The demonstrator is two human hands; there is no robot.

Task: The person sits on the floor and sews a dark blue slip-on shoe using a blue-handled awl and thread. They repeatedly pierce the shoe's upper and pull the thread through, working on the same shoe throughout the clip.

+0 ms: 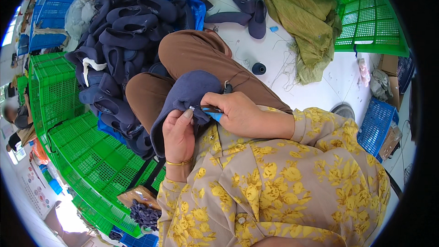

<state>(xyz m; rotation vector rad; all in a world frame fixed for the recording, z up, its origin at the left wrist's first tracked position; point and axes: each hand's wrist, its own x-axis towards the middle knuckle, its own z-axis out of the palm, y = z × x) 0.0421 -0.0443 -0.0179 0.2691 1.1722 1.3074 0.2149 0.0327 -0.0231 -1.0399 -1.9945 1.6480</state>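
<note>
Two hands on one navy slipper [185, 92], left hand [178, 133] fingers pinching its edge, right hand [232, 112] fingers gripping blue-handled snips [211, 111] against it

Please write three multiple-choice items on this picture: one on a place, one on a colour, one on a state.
1. Where is the pile of dark blue slippers?
A. to the person's left
B. inside the right crate
C. on a shelf

2. What colour is the snipper's handle?
A. red
B. light blue
C. white

3. What is the left hand doing?
A. hanging free
B. gripping the slipper on the lap
C. resting on a crate

Answers: 1 A, it lies left of the knees. 2 B, blue shows under the right hand. 3 B, fingers clasp the fabric.
</note>
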